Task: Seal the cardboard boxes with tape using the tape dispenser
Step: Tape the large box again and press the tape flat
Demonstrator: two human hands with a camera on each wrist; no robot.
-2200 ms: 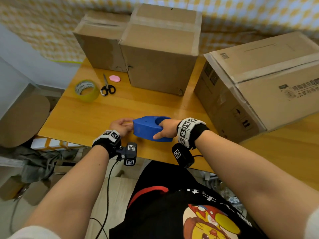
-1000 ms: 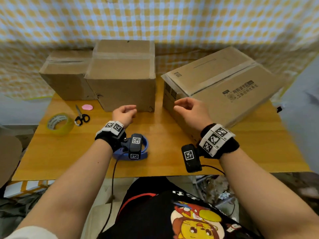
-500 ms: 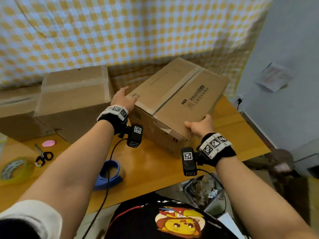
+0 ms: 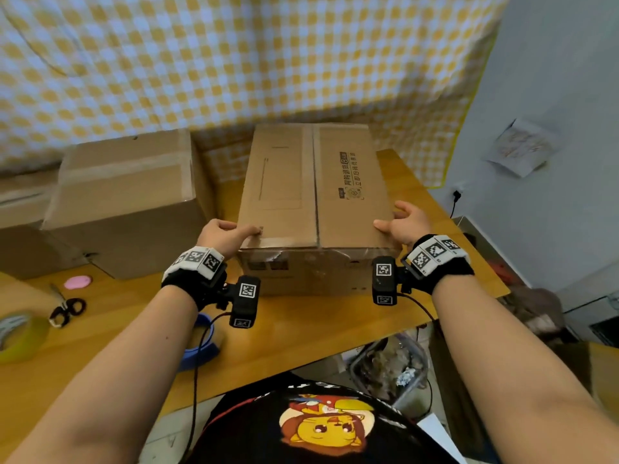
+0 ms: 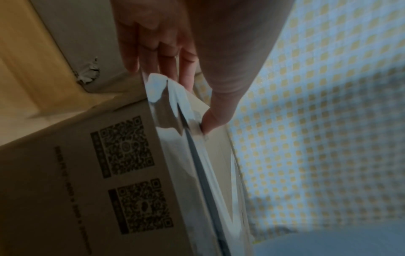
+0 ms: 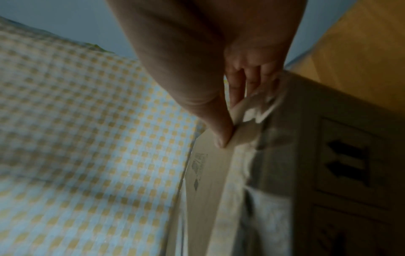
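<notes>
Two hands hold the printed box (image 4: 315, 195) at its near top corners, on the table (image 4: 301, 329). Left hand (image 4: 222, 234): thumb on the top face, fingers (image 5: 153, 52) down the left side, gripping the corner. Right hand (image 4: 407, 222): thumb on top, fingers (image 6: 252, 78) down the right side, likewise gripping. Box flaps meet along a centre seam; glossy tape already covers the near top edge.

Dispenser (image 4: 201, 343), blue, lies on the table near the front edge, mostly hidden under the left forearm, apart from both hands.

A second box (image 4: 124, 195) stands just left of the held one, a narrow gap between them. Further left: scissors (image 4: 65, 308), a pink disc (image 4: 77, 281), a tape roll (image 4: 20, 336) at the frame edge. Checked cloth (image 4: 234, 61) hangs behind.
</notes>
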